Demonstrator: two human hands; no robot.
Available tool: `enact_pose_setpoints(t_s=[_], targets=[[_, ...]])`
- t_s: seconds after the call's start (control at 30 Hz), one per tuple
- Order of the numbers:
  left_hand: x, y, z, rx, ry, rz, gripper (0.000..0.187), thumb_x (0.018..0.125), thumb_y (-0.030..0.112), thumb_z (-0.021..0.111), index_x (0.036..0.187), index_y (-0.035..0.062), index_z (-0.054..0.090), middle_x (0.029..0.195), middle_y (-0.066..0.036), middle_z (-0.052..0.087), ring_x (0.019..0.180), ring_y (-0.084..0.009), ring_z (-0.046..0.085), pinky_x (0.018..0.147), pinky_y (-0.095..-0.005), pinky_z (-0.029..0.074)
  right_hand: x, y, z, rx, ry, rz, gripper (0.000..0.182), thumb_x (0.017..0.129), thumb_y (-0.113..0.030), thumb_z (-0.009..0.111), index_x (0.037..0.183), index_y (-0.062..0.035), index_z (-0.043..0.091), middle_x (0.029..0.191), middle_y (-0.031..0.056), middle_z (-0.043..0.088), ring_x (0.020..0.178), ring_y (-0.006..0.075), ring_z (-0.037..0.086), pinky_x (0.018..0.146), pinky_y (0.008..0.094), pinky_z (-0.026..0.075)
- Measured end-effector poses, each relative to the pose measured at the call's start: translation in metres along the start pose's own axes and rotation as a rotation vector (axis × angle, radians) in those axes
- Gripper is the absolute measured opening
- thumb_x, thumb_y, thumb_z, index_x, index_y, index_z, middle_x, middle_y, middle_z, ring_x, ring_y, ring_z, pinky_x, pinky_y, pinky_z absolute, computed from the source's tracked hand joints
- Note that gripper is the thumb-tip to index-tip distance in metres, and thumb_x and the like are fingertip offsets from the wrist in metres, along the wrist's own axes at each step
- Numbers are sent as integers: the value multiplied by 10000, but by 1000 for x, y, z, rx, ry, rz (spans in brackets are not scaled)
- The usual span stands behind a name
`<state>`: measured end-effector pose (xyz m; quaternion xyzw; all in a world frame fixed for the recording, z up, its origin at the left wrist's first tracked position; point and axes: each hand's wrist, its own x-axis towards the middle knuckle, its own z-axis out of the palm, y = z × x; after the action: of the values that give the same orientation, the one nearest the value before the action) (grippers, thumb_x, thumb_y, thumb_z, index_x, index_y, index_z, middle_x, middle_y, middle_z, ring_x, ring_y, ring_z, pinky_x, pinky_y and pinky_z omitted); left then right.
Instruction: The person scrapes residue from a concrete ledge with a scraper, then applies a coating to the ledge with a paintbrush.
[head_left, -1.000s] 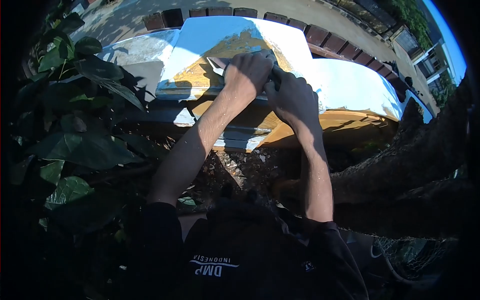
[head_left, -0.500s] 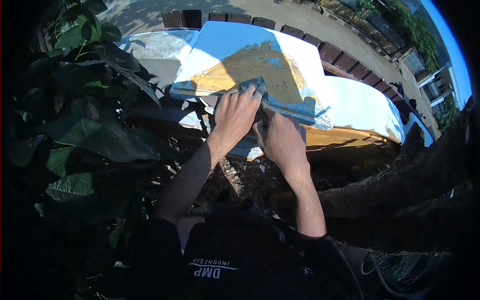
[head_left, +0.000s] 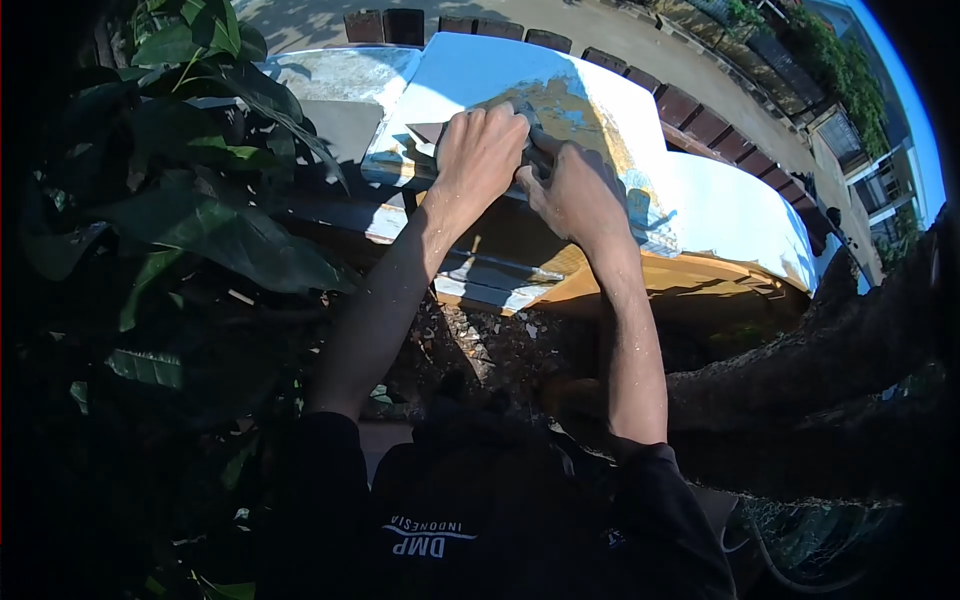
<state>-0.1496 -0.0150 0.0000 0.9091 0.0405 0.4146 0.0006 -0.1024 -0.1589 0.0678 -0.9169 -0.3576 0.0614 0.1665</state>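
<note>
My left hand [head_left: 482, 150] is closed over a dark piece of sandpaper [head_left: 427, 132], whose brownish corner sticks out to its left. Close beside it, my right hand [head_left: 580, 198] grips the same piece with bent fingers and thumb. Both hands press the sandpaper against the sloping top of a white-painted, curved structure [head_left: 480, 65]. Around the hands, a worn patch [head_left: 570, 105] shows yellow-brown with bits of blue and white paint. The middle of the sandpaper is hidden under my fingers.
Large-leaved branches [head_left: 200, 230] crowd the left side. A thick tree trunk [head_left: 790, 360] stands at the right. Behind the white structure runs a row of dark brown blocks [head_left: 700, 118], with a paved road [head_left: 590, 30] beyond. Paint flakes and debris [head_left: 465, 340] lie below.
Both hands have moved forward and up the slope with the sandpaper, covering more of the worn patch. My arms are stretched further out, and the view has shifted slightly.
</note>
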Motion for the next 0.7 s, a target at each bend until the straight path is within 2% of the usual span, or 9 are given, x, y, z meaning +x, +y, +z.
enact_pose_setpoints(t_s=[0.07, 0.13, 0.17, 0.23, 0.37, 0.5, 0.53, 0.67, 0.7], targets=[[28, -7, -2, -8, -131, -39, 52, 827, 32, 646, 791, 7, 675, 864, -183, 659, 851, -382, 682, 745, -478, 524, 31, 6, -13, 31, -109, -52, 404, 941, -271, 686, 1217, 24, 691, 889, 260, 729, 813, 409, 712, 818, 475, 552], [21, 0, -9, 4, -152, -33, 43, 811, 20, 654, 799, -4, 688, 842, -200, 659, 837, -392, 686, 749, -477, 532, 14, 10, -2, 33, 59, -150, 402, 926, -266, 701, 1211, 18, 705, 886, 252, 732, 828, 404, 721, 822, 471, 554], [12, 9, -15, -55, -213, -75, 41, 771, 10, 688, 793, -17, 707, 859, -209, 676, 836, -401, 697, 754, -479, 547, -4, 11, -2, 36, 3, -96, 425, 908, -261, 716, 1235, 10, 700, 956, 262, 731, 890, 393, 728, 848, 463, 555], [9, 8, -4, -53, -161, -43, 83, 725, 15, 735, 783, -42, 715, 906, -228, 694, 857, -401, 709, 760, -478, 557, -9, 23, 14, -40, 324, -301, 424, 905, -290, 716, 1205, 11, 705, 962, 247, 737, 899, 379, 734, 855, 469, 561], [33, -4, -9, -56, -271, -82, 149, 709, 53, 782, 796, -45, 710, 871, -239, 679, 848, -403, 704, 756, -478, 546, 24, 19, -18, 133, -169, 21, 412, 939, -347, 684, 1128, 17, 730, 880, 219, 744, 850, 370, 739, 809, 483, 569], [-1, 18, -6, -62, -257, -100, 106, 745, 42, 739, 814, -35, 713, 926, -187, 689, 829, -382, 704, 775, -466, 550, -35, 17, -4, 25, 63, -94, 393, 914, -309, 716, 1218, -61, 710, 935, 218, 744, 886, 403, 727, 824, 480, 576], [-15, 23, 2, -52, -141, -66, 85, 751, 9, 702, 825, -29, 716, 951, -171, 689, 824, -371, 707, 759, -453, 558, -40, 28, 21, 23, 221, -206, 404, 893, -264, 727, 1256, -90, 696, 955, 217, 742, 913, 408, 724, 835, 486, 576], [7, 6, 2, 58, -245, -65, 50, 759, -4, 683, 779, -36, 716, 939, -184, 691, 818, -366, 711, 717, -444, 560, -8, 12, 17, 43, 78, -34, 401, 931, -266, 700, 1261, -39, 681, 839, 210, 722, 829, 385, 723, 770, 490, 558], [13, -1, 5, 122, -199, 2, 60, 772, 6, 683, 746, -40, 712, 931, -186, 695, 799, -360, 712, 707, -440, 559, 1, 12, 13, 44, 146, -120, 360, 953, -259, 670, 1225, -24, 684, 812, 197, 725, 794, 377, 727, 722, 481, 559]])
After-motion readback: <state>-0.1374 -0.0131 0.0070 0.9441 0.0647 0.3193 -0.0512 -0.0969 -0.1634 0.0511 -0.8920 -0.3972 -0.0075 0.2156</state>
